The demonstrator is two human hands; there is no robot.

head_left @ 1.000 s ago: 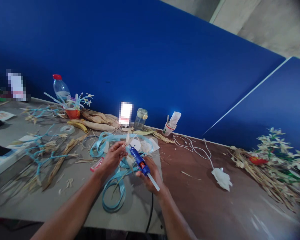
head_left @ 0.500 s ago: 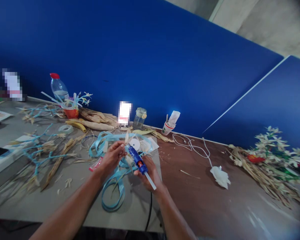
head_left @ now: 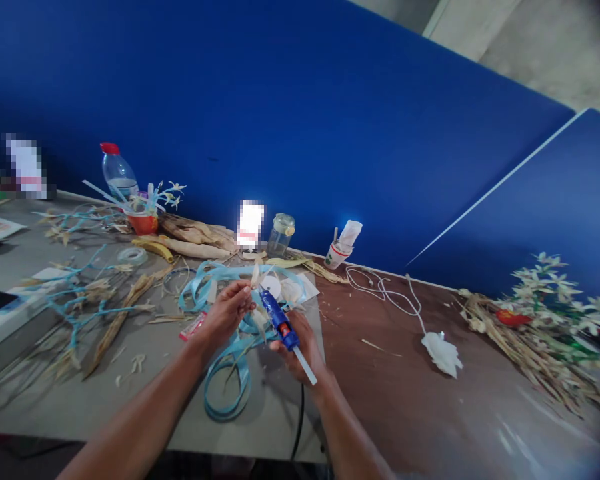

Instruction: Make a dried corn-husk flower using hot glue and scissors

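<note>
My right hand (head_left: 300, 343) is wrapped round a blue glue gun (head_left: 279, 317), with a pale glue stick (head_left: 305, 365) poking out of its back end. The gun's nozzle points up and left, close to the fingers of my left hand (head_left: 233, 308). Those fingers are pinched on a small pale dried husk piece (head_left: 255, 275) that stands up from their tips. I cannot tell whether the nozzle touches it. Light blue ribbon (head_left: 227, 393) lies in loops under and around both hands. A white disc-shaped spool (head_left: 271, 288) sits just behind the nozzle.
At the left lie blue-wrapped twigs (head_left: 87, 313), a white power strip (head_left: 25, 313) and dried husks (head_left: 195, 237). Along the blue partition stand a red cup (head_left: 144, 225), a bottle (head_left: 119, 175), a glass jar (head_left: 281, 235) and a paper cup (head_left: 338, 255). White flowers (head_left: 555, 293) lie far right.
The glue gun's nozzle has shifted slightly away from the husk piece, and its back end has dropped a little to the right. My left hand keeps its pinch.
</note>
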